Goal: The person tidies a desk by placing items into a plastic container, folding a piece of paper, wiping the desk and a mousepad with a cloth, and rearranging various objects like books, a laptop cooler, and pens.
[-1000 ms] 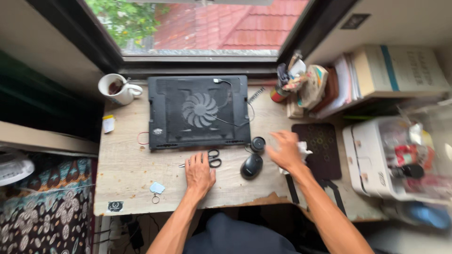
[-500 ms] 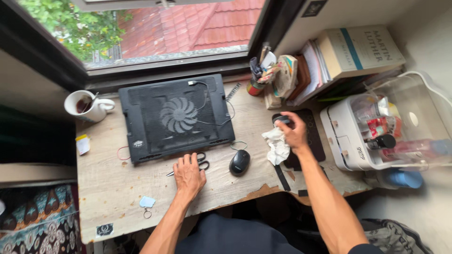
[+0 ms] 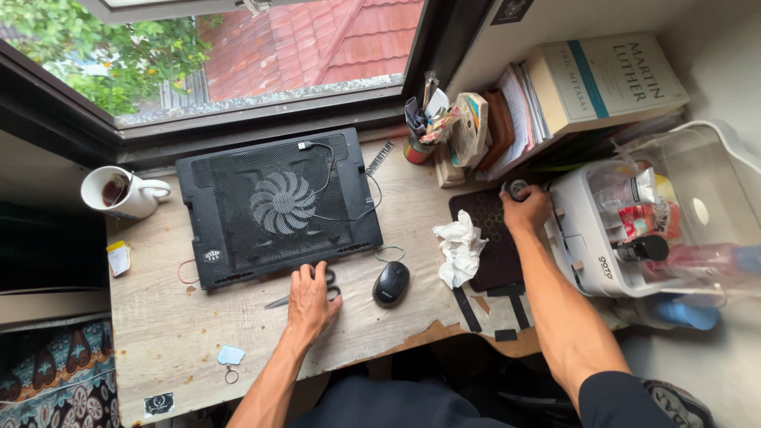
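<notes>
Worn wooden desk [image 3: 198, 333] under a dark-framed window [image 3: 238, 119], daylight, red tiled roof [image 3: 317, 40] and green foliage [image 3: 87, 47] outside

Scissors [image 3: 305, 293]: handles and pivot covered by the left hand [image 3: 311, 297]; only the blade tip shows, at the hand's left.
Small dark round object [image 3: 517, 189]: mostly enclosed in the grip of the right hand [image 3: 525, 210]; its kind cannot be told.
Dark mat [image 3: 493, 238]: partly under the crumpled white tissue [image 3: 460, 250] and the right forearm.
Clear bin [image 3: 682, 206]: contents blurred behind the plastic, far end cut by the right edge.
Blue object [image 3: 686, 313]: blurred, unidentifiable.
Patterned cloth [image 3: 47, 372]: cut off at the lower left corner.
Pen cup [image 3: 418, 143]: contents too small to tell.
</notes>
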